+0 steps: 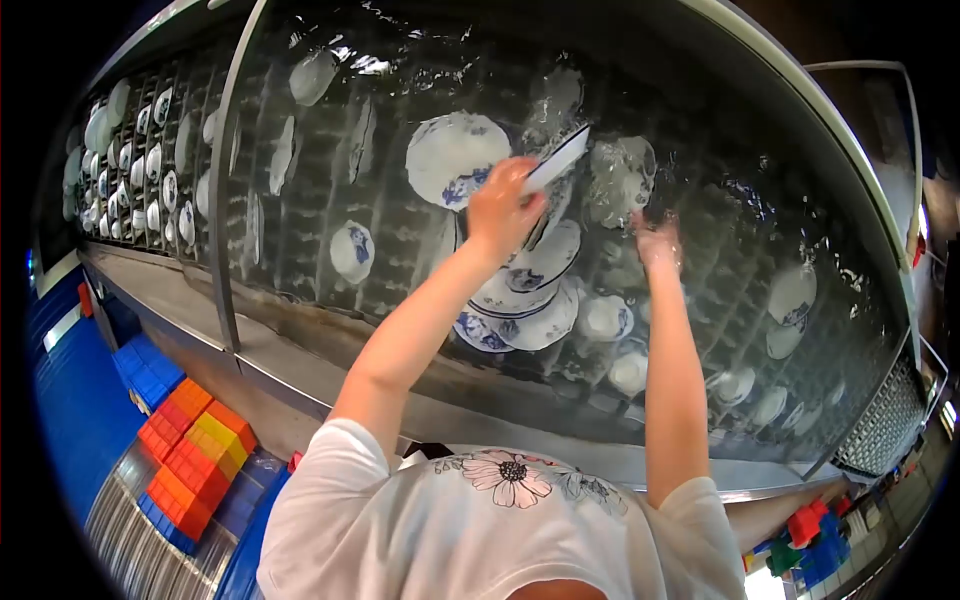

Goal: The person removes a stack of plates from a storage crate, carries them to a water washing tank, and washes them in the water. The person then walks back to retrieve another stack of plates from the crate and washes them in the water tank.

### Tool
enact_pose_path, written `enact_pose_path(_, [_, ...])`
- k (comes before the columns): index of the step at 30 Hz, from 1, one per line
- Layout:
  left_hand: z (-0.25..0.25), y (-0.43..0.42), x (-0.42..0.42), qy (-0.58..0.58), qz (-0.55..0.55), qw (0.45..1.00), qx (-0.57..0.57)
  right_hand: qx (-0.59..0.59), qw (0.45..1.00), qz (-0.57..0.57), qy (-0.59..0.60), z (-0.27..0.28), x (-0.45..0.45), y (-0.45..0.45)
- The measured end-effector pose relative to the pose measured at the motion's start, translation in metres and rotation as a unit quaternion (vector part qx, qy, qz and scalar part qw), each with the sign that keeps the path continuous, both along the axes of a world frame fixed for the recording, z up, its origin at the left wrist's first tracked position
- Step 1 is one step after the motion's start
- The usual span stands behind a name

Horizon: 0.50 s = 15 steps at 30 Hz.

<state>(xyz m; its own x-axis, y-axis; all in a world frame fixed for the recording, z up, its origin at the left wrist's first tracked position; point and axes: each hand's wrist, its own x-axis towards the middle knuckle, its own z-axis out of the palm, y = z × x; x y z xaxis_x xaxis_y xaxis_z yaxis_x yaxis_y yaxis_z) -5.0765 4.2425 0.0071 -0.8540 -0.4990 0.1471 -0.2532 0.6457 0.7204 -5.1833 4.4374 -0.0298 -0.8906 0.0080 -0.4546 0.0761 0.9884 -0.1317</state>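
Observation:
In the head view my left hand (505, 210) is closed on a white dish (557, 162) with a dark rim, held tilted above the water. A round blue-and-white plate (450, 150) lies just left of it, and stacked patterned plates (530, 310) sit below it. My right hand (658, 242) is partly in the water and blurred, at the lower edge of a submerged pale dish (622, 180); its grip cannot be made out. Small white bowls (606, 318) lie underwater between my forearms.
A metal-rimmed water trough (290, 372) holds a mesh conveyor with several scattered dishes. Rows of bowls (153, 160) stand at the far left, past a metal bar (222, 200). Coloured crates (195, 460) are at lower left. More plates (792, 293) lie at right.

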Motion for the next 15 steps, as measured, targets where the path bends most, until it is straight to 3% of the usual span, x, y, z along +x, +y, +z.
enact_pose_path(1, [0.016,-0.004,0.018,0.032,0.029,0.999,0.015,-0.001,1.0,0.005,-0.004,0.008,0.008,0.004])
enact_pose_path(3, [0.036,-0.008,0.059,0.026,0.063,0.996,0.056,-0.225,0.972,-0.045,0.043,0.031,0.017,0.007])
enact_pose_path(6, [0.023,-0.024,0.109,0.04,0.126,0.99,-0.043,-0.311,0.95,0.018,-0.015,0.062,0.031,-0.023])
enact_pose_path(8, [0.003,-0.028,0.135,0.002,0.162,0.986,-0.041,-0.316,0.942,0.105,-0.033,0.07,0.037,-0.051])
enact_pose_path(11, [-0.045,-0.034,0.173,-0.068,0.195,0.977,-0.057,-0.24,0.955,0.169,-0.032,0.064,0.043,-0.088])
enact_pose_path(13, [-0.083,-0.039,0.196,-0.173,0.211,0.959,-0.08,-0.023,0.972,0.214,-0.092,0.056,0.045,-0.111])
enact_pose_path(15, [-0.11,-0.051,0.208,-0.215,0.222,0.951,-0.021,0.003,0.968,0.227,-0.108,0.025,0.048,-0.12])
